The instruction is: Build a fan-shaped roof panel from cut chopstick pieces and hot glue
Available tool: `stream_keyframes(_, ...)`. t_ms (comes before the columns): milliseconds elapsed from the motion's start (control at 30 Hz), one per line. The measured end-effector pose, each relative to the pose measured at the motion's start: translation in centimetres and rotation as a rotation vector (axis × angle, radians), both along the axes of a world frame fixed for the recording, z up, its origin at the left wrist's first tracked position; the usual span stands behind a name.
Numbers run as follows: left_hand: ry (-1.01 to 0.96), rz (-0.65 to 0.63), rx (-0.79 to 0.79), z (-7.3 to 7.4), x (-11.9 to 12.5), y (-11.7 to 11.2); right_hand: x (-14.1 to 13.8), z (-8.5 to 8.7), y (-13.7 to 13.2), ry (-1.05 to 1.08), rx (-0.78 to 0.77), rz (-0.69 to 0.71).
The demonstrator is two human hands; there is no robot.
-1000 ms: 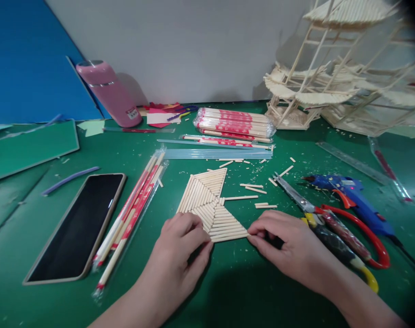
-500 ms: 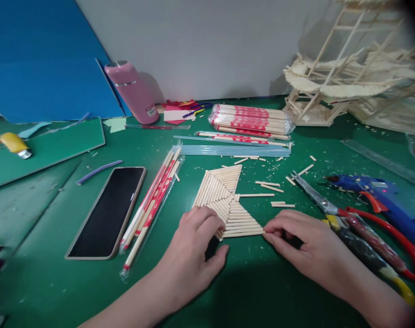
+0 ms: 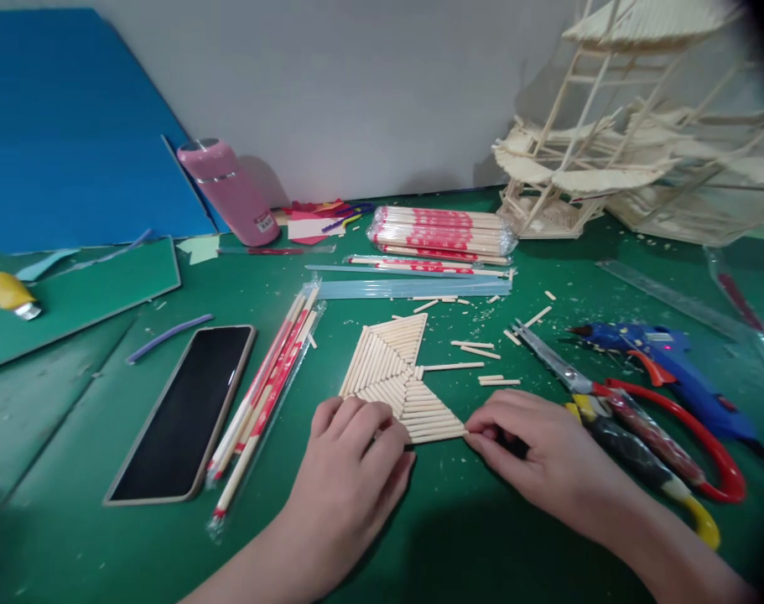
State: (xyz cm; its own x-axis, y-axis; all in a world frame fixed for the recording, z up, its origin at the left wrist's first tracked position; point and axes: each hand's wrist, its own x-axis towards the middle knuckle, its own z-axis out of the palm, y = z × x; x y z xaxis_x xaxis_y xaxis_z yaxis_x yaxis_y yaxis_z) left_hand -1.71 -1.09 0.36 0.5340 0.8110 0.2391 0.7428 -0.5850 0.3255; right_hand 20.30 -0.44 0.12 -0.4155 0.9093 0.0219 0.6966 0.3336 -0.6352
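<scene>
A flat panel of short wooden sticks (image 3: pixel 382 361), laid in wedge-shaped rows around a centre with an open gap on its right, lies on the green table. My left hand (image 3: pixel 356 474) is closed over the panel's near left edge, its fingers curled and the thumb drawn in beside them; that part of the panel is hidden. At the near right corner, my right hand (image 3: pixel 526 440) pinches the end of the outermost stick row between thumb and fingertips. A single stick (image 3: pixel 452 367) juts from the centre into the gap.
Cut stick pieces (image 3: pixel 475 345) lie right of the panel. Beyond them are scissors (image 3: pixel 554 356), black-and-yellow-handled pliers (image 3: pixel 633 453) and a blue glue gun (image 3: pixel 664 348). Leftward are wrapped chopsticks (image 3: pixel 268 394) and a phone (image 3: pixel 184 419). Behind stand a pink bottle (image 3: pixel 234 193) and a stick-built model (image 3: pixel 583 159).
My left thumb has drawn in toward the fingers at the panel's near edge. The right hand keeps its pinch on the corner. The whole view has shifted, with things now further left.
</scene>
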Motion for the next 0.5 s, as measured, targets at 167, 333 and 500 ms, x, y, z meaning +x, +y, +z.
stream_keyframes(167,0.179,-0.103,0.219,-0.2,0.6,-0.3,-0.1,0.4,0.0,0.015,0.003,0.01)
stream_keyframes(333,0.228,-0.153,0.334,-0.2,1.5,-0.3,0.1,0.1,0.1,0.038,0.025,-0.002)
stream_keyframes(500,0.343,-0.152,0.326,0.0,1.9,-0.3,-0.2,0.4,0.3,0.071,0.059,-0.027)
